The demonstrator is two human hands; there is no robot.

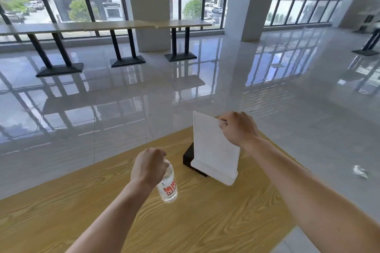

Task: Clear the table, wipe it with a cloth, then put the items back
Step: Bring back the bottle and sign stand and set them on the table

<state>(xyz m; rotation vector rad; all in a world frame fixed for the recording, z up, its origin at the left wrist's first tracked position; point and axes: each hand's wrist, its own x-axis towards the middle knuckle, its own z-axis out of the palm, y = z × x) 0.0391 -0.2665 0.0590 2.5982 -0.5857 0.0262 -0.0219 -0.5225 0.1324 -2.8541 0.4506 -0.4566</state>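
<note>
— What's at the wooden table [205, 222], low in the frame?
— A big white stand [213, 150], middle right. The right hand [236, 127] pinches its top corner.
— And the small water bottle [169, 187]?
— Lower middle. The left hand [148, 167] has its fingers curled round the top.

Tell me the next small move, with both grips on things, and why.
Probably lift both items straight up. The left-hand grip holds the cap end of the clear plastic water bottle with the red label, the right-hand grip pinches the top edge of the white upright sign stand, and the light wooden table cannot be wiped under them. The black box behind the stand can wait.
</note>
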